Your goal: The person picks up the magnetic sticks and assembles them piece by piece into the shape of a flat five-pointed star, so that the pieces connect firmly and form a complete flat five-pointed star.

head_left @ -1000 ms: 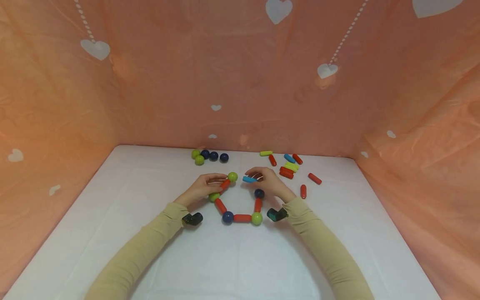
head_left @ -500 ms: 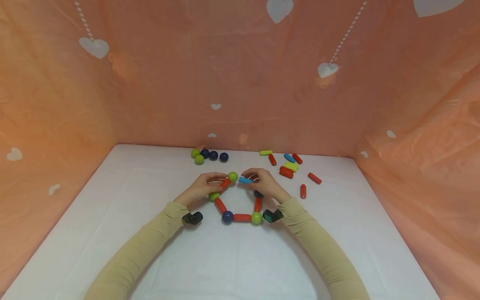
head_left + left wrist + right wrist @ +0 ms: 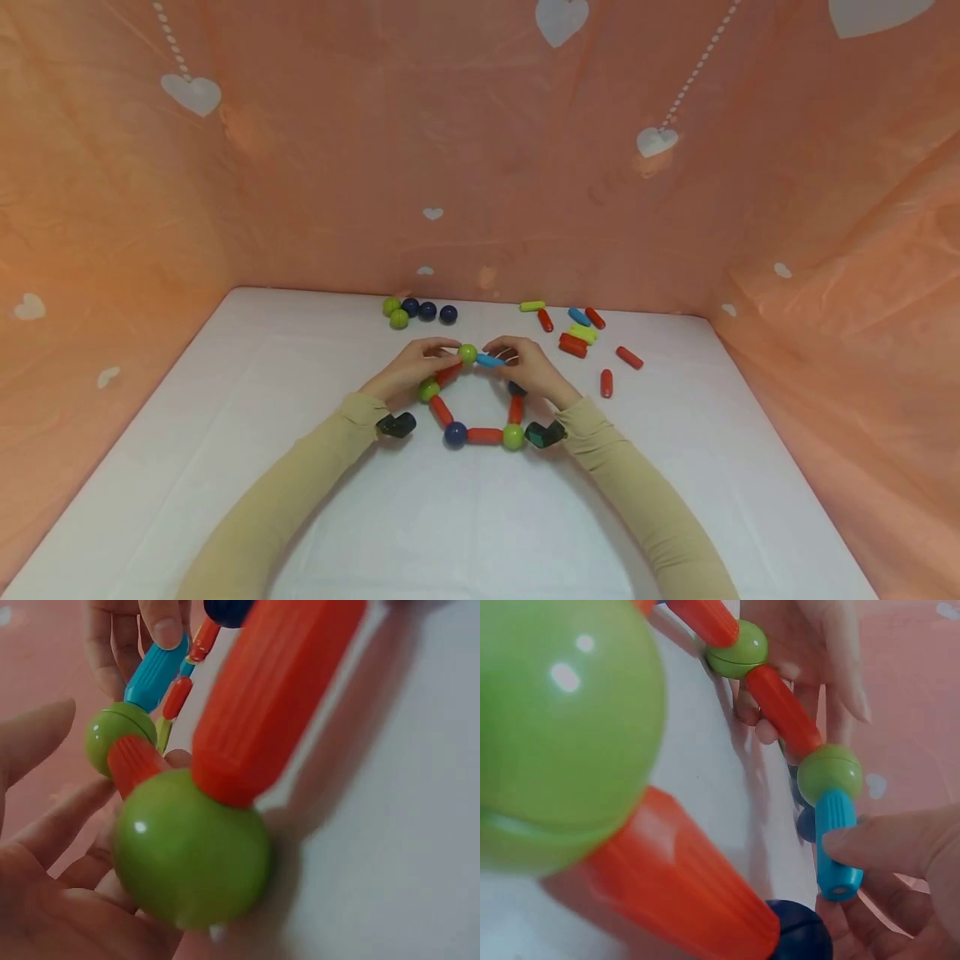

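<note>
On the table a chain of red rods and balls lies as an unclosed ring, with a navy ball (image 3: 455,434) and a green ball (image 3: 513,437) along its near side. My right hand (image 3: 531,367) pinches a blue rod (image 3: 835,855) between thumb and fingers; its far end meets the green ball (image 3: 830,777) at the chain's left tip. My left hand (image 3: 411,368) is beside that tip, its fingers behind the red rod (image 3: 784,709) and its thumb held off in the left wrist view. Partly hidden under my right hand is another navy ball (image 3: 516,388).
Loose green balls (image 3: 399,318) and navy balls (image 3: 427,311) cluster at the table's back edge. Right of them lie scattered rods: lime ones (image 3: 582,334), a blue one (image 3: 579,317) and several red ones (image 3: 629,357). A pinkish-orange curtain with white hearts surrounds the table (image 3: 300,333).
My right hand has moved left with the blue rod, whose end now meets the green ball. My left hand has shifted slightly right and away from me, toward that ball.
</note>
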### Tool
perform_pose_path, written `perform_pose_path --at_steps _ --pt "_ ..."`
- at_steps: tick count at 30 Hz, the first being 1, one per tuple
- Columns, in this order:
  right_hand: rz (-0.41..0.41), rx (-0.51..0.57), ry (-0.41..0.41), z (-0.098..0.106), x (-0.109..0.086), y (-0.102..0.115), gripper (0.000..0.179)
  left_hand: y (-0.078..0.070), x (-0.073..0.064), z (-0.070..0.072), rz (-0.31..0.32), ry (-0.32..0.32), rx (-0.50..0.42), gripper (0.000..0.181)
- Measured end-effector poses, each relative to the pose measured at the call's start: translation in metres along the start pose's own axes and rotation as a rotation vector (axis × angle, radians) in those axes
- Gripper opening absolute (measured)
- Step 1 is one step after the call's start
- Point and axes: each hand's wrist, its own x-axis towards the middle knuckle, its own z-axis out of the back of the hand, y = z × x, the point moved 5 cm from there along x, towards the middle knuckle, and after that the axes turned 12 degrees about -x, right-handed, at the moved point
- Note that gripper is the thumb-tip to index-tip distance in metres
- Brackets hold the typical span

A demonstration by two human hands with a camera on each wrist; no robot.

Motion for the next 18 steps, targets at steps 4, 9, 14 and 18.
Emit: perform_pose_path --at_steps 4,9,14,18 --pt "0.008 0.019 -0.02 0.001 -0.001 0.0 0.033 -0.003 0.007 -0.005 0.011 -0.007 -0.01 0.045" --pt "0.026 0.035 -0.044 0.002 -0.004 -0.004 0.036 -0.007 0.011 -0.011 -0.037 -0.015 0.028 0.04" --pt "-0.055 0.048 -0.044 0.008 -0.013 -0.016 0.049 -0.007 0.012 -0.014 -0.047 -0.025 0.038 0.038" --pt "-0.115 0.047 -0.025 0.013 -0.024 -0.024 0.054 -0.007 0.013 -0.013 -0.067 -0.057 0.066 0.039"
